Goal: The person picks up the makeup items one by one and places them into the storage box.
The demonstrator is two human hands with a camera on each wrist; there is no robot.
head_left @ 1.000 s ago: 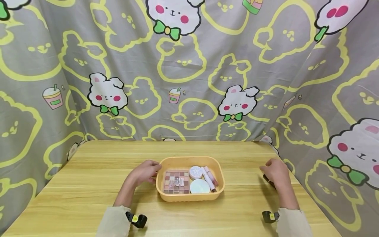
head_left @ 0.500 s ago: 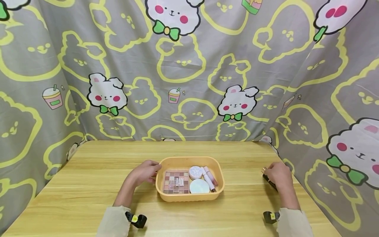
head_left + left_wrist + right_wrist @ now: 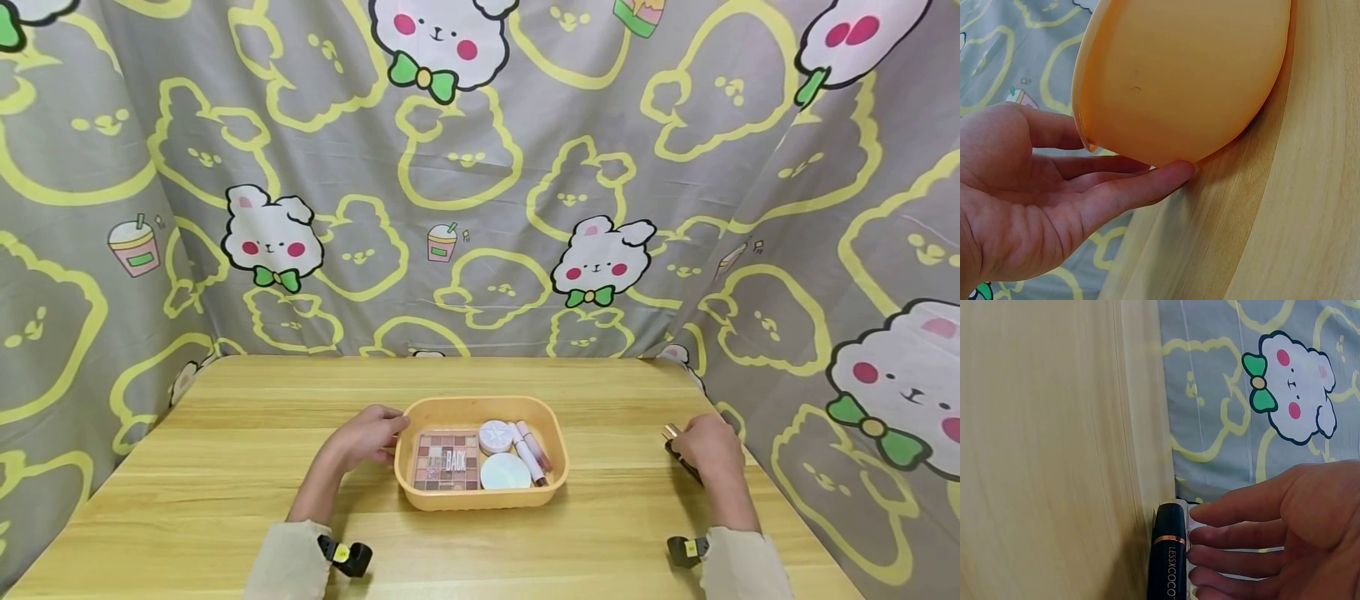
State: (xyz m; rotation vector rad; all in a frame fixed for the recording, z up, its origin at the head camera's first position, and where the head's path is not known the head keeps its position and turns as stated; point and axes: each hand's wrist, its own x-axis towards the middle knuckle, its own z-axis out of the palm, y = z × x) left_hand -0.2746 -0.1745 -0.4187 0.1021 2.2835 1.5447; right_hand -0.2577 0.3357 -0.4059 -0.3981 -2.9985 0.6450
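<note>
Right wrist view shows the right hand (image 3: 1285, 531) with fingers straight and apart, their tips touching a black lipstick tube (image 3: 1167, 559) that lies on the bench (image 3: 1041, 444) near its right edge. No grip closes on the tube. Left hand (image 3: 1035, 194) rests open, fingers extended against the outer left wall of the orange tray (image 3: 408, 492). Inside the tray sit an eyeshadow palette (image 3: 447, 461), two round white compacts (image 3: 505, 472) and two pink tubes (image 3: 531, 450).

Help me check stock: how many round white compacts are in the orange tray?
2. A smaller round compact lies toward the far side of the orange tray; a larger one lies just nearer. Others could hide beneath.
</note>
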